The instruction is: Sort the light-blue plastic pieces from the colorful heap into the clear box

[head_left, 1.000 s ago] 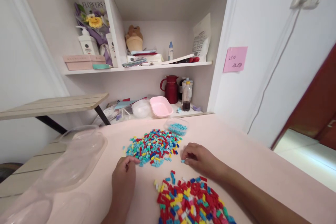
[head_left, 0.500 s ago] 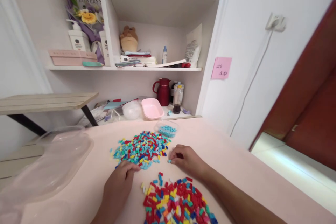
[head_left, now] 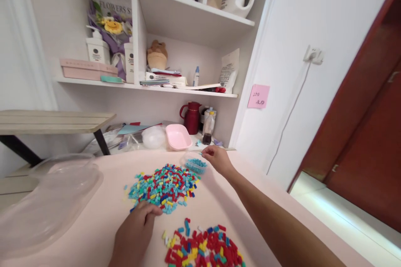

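Head view: small blue brick (head_left: 201, 153) is pinched in the fingertips of the right hand (head_left: 218, 159), over the rim of the clear tub (head_left: 186, 158) part-filled with blue bricks. Left hand (head_left: 135, 227) is rested at the near edge of the mixed pile (head_left: 166, 185), grip state not readable; second pile (head_left: 203, 248) is spread nearer the camera, pink bowl (head_left: 178, 137) set behind the tub.

On the tabletop (head_left: 109, 183), the near pile of bricks (head_left: 203, 248) is spread at the near edge. Behind it, farther left, the far pile (head_left: 164, 185) is spread. The tub (head_left: 184, 159) is set toward the far edge; containers (head_left: 46, 204) are placed leftmost.
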`<state>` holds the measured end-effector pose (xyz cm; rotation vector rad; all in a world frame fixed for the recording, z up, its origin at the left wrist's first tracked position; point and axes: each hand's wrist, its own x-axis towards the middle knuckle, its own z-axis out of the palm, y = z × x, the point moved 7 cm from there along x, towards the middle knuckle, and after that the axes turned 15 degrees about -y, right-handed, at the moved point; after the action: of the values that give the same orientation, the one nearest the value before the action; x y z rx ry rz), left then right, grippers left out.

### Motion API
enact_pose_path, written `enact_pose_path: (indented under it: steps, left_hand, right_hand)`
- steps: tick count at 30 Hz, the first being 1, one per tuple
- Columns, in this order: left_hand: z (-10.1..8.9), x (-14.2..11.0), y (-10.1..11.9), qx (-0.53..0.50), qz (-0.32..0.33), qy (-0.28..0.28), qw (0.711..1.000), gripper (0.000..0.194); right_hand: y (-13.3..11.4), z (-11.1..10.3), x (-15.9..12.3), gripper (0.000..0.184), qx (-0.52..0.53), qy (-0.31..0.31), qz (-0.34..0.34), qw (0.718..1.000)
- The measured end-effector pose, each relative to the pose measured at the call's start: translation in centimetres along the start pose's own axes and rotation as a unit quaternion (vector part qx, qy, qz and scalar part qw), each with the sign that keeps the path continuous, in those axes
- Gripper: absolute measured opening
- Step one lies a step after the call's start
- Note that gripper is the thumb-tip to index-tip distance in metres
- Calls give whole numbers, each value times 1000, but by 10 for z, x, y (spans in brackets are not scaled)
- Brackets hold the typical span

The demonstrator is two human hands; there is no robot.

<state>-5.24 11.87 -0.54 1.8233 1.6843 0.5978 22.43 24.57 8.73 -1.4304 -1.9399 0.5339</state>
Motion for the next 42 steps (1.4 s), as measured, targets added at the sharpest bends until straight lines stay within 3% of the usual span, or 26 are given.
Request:
enact_pose_path:
  steps: [5,8,11,14,18,22,25,28,42]
  left_hand:
    - [0,2,1,-4,5,-3,1000,31]
    - [-1,0,3,0,8,-2,1000,31]
    - [-2,-2,4,3,2,3,1000,31]
    - [-3,-4,5,7,0,3,1000,31]
    - [-3,-3,6,10,-4,-1,1000,32]
    - [-4,-2,7,5,-2,-1,1000,31]
    - [-4,-3,8,4,0,2,1000,32]
    - [-5,-4,9,3,7,3,1000,32]
    - [-8,-6,10,-17,23,31,999,31]
  right_hand:
    - [6,2,4,25,-12,25,15,1000]
    - [9,8,-14,28,82,19,19,996]
    - [6,30,-37,25,227,-61,10,972]
    - [2,55,-60,24,268,-154,13,951]
    - [1,74,-79,25,216,-202,9,955]
    - [-18,84,-88,25,97,-237,-86,963]
    - [-29,89,-93,31,8,-241,-135,961]
    - [-30,93,-95,37,-43,-235,-141,961]
    - [-27,97,-94,28,-78,-223,-143,961]
